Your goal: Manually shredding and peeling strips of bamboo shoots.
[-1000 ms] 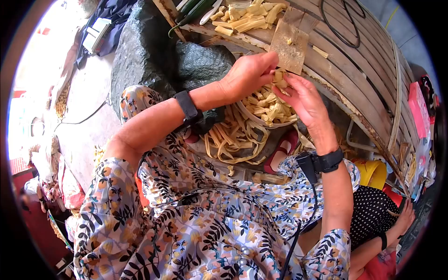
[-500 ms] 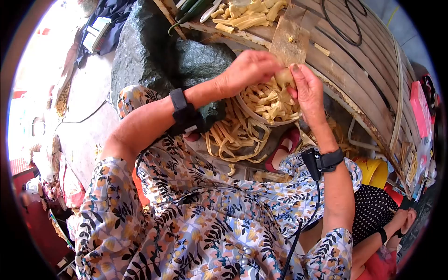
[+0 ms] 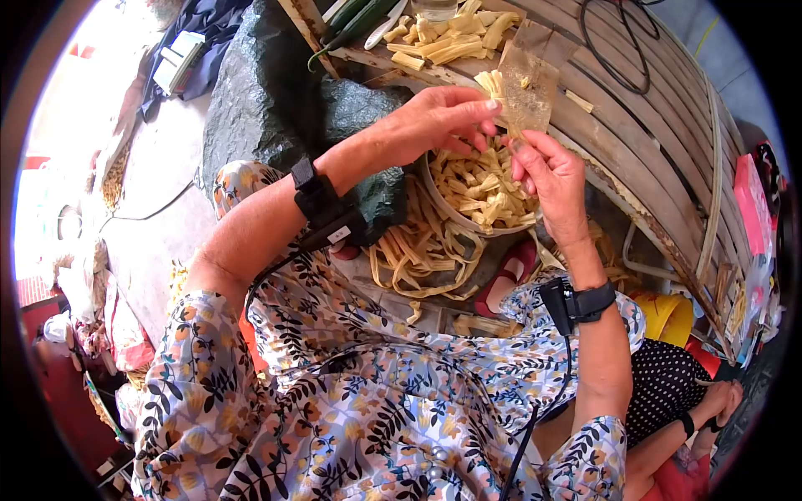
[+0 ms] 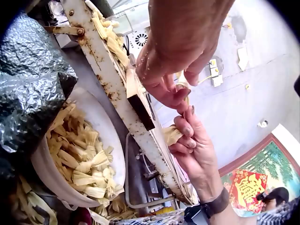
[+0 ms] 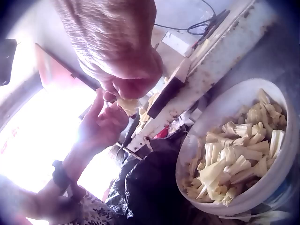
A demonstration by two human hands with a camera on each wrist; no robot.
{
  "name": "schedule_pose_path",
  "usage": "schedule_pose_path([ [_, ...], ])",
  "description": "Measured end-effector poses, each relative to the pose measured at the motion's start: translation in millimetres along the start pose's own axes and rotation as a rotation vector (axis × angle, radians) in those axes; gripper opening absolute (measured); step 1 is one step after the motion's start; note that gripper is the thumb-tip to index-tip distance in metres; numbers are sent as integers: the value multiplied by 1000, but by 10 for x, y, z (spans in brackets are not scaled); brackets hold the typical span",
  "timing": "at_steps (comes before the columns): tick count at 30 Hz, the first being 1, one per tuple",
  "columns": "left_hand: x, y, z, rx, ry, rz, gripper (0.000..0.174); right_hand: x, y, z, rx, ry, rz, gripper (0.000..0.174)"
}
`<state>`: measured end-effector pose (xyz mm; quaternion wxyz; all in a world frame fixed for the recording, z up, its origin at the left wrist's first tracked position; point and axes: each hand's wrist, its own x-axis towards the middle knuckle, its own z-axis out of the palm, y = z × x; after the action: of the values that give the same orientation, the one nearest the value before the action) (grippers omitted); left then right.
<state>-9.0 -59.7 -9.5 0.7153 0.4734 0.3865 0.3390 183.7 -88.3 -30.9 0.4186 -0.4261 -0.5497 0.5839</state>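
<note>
Above a round tub my two hands meet at a pale yellow fibrous strip (image 3: 491, 83), its splayed end showing beyond my left thumb. My right hand (image 3: 551, 179) pinches this strip between thumb and curled fingers. In the left wrist view its folded part (image 4: 171, 136) pokes out beside the right fingers. My left hand (image 3: 447, 123) has its thumb stretched out, while the left wrist view shows its fingertips pinching a thin loop (image 4: 188, 97) of the strip. Folded yellow pieces (image 5: 234, 159) fill the whitish tub (image 5: 185, 161) below.
Long loose strips (image 3: 418, 250) lie on the floor beside the tub. Ahead is a slatted wooden table (image 3: 622, 159) with a rusty edge, bearing a small board (image 3: 530, 75), more yellow pieces (image 3: 455, 46) and cucumbers (image 3: 357, 23). A dark plastic sheet (image 3: 251, 100) stands at left; another person's hands (image 3: 718, 405) show at right.
My hands worked close together at the strip, the left one blurred half a second ago. Now the left hand has opened out its thumb, and the strip's splayed end points up past it.
</note>
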Motion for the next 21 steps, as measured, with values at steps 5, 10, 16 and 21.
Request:
schedule_pose_path([
  [5, 130, -139, -133, 67, -74, 68, 21, 10, 9, 39, -63, -45, 93, 30],
  [10, 53, -86, -67, 256, -166, 6, 21, 72, -115, -93, -86, 30, 126, 35],
  [16, 78, -184, 25, 190, -202, -65, 28, 143, -6, -64, 213, 16, 108, 18],
  [21, 163, -273, 16, -86, -140, -83, 26, 195, 26, -60, 256, 97, 99, 11],
])
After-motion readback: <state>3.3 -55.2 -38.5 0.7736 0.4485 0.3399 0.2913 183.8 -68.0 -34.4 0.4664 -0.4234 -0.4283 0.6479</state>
